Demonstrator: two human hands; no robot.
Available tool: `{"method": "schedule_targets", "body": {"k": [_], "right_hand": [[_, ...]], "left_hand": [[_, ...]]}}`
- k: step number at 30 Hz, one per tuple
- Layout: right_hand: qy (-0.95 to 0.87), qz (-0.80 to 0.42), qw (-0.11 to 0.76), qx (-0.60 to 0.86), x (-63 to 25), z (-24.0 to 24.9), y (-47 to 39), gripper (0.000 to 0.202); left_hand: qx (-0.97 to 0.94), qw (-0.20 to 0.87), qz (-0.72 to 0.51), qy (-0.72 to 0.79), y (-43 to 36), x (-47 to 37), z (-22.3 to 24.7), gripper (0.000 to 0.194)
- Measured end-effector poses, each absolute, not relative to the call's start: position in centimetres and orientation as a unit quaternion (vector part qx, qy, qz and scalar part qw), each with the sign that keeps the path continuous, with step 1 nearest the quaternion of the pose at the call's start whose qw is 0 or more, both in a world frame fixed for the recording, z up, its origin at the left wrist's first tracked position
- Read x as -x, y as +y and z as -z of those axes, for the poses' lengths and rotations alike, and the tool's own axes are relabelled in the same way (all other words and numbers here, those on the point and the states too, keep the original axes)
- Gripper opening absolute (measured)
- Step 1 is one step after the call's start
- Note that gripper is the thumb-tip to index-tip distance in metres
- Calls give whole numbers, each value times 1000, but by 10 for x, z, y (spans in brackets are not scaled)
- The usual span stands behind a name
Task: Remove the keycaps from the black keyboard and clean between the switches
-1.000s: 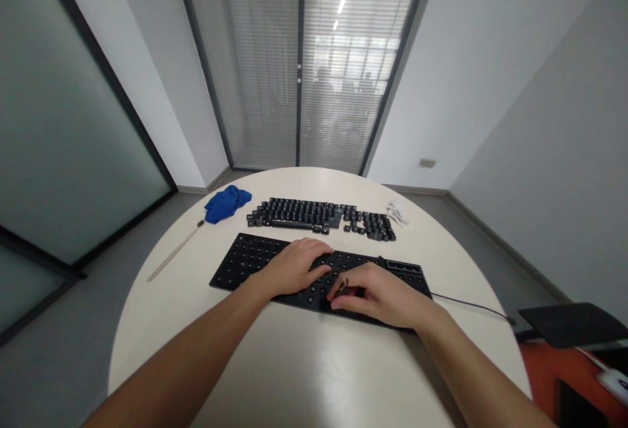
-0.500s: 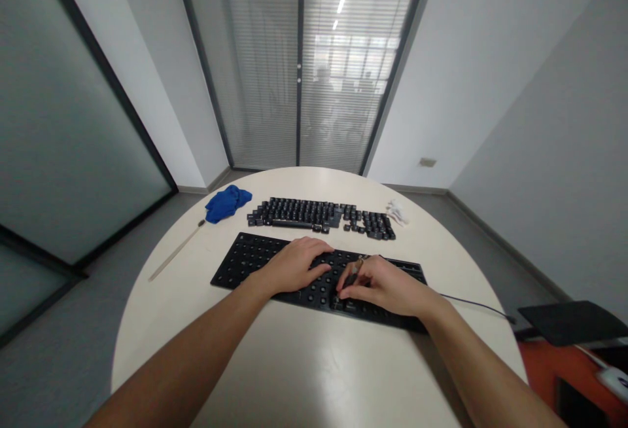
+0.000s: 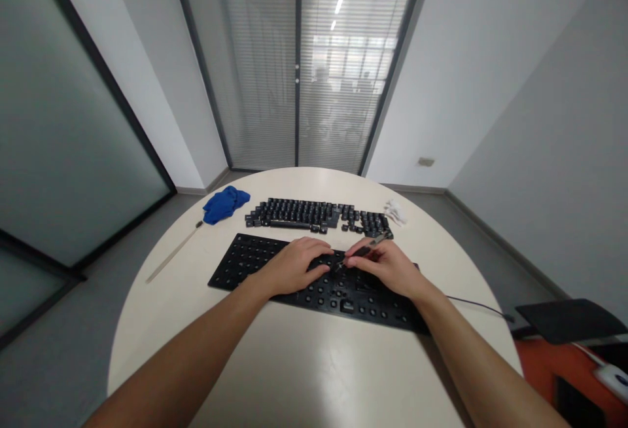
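Keyboard base [image 3: 230, 263] lies flat mid-table, long side toward the person, most of its key positions bare. Both hands are on or over it.

Left hand [image 3: 294, 266]: palm down on the middle of the base, fingers loosely extended, thumb spread away from them. Grip is slack, pressing on the board rather than closed around anything I can see.

Right hand [image 3: 390, 272]: just right of the left one, over the board. Thumb and fingers pinched closed on a slim tool [image 3: 364, 250], dark along the middle, with a paler end slanting up past the knuckles. Lower end points down at the board close by the left thumb; too small to tell from here whether it touches.

Keycaps [image 3: 301, 210] sit behind the base in keyboard-order rows, with a few gaps near the right end. Blue cloth [image 3: 226, 204] is crumpled left of them, dark-tipped stick [image 3: 171, 254] slanting toward the person with its tip just beside the cloth. White crumpled piece [image 3: 395, 212] is at the right end of the keycaps.

Cable [image 3: 475, 303] runs right from behind the right wrist across the round table [image 3: 275, 375].
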State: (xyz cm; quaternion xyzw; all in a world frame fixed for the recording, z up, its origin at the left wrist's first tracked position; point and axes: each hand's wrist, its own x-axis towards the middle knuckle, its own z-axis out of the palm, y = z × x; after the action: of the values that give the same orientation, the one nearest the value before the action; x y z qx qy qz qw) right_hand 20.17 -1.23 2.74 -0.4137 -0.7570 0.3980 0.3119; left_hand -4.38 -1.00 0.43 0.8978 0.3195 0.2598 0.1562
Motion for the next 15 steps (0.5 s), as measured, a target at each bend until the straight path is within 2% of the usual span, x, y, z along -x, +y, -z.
{"method": "schedule_targets", "body": {"k": [6, 15], "right_hand": [[-732, -443, 328, 400, -198, -21, -11, 32], [-724, -461, 333, 391, -193, -16, -12, 30]], "left_hand": [[-893, 180, -281, 302, -9, 44, -4, 22], [-860, 263, -297, 321, -9, 46, -5, 24]]}}
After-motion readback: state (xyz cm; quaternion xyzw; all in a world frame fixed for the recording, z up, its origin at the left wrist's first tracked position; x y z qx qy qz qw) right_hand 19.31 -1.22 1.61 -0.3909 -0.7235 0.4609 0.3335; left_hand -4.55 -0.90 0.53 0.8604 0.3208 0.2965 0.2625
